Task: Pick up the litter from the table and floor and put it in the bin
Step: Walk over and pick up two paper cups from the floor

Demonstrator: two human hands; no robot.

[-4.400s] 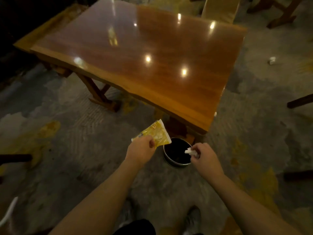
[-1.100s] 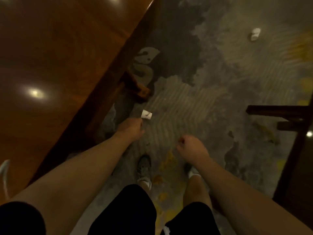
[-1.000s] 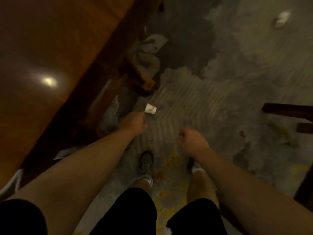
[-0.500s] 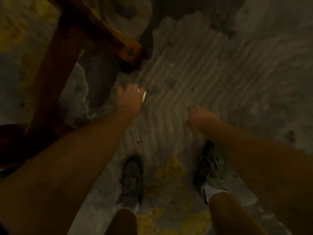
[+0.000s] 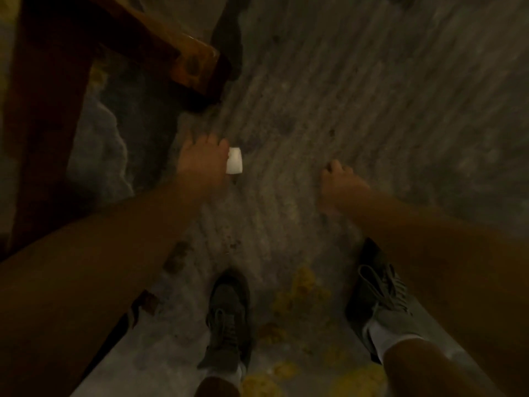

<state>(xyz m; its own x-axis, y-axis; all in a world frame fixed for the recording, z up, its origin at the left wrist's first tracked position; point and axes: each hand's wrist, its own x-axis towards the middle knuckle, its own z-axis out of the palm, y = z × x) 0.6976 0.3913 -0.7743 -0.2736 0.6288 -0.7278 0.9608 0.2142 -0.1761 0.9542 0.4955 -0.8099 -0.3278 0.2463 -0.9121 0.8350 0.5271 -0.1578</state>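
Observation:
A small white scrap of paper [image 5: 234, 164] lies on the grey ridged floor, right at the fingertips of my left hand [image 5: 201, 161]. The hand is low over the floor, fingers curled down beside the scrap and touching its left edge; whether it grips the scrap is hidden by the hand. My right hand [image 5: 342, 181] hangs to the right, loosely closed, with nothing visible in it. The bin is out of view.
A wooden table foot [image 5: 189, 64] and its dark upright leg [image 5: 48, 110] stand just left and above my left hand. My two shoes [image 5: 229, 319] [image 5: 380, 296] are planted below. Yellow stains [image 5: 300, 290] mark the floor between them.
My head has dropped closer to the floor beside the table leg. My left hand has lowered onto the white scrap, which earlier lay just beyond its fingers. The right hand stays closed.

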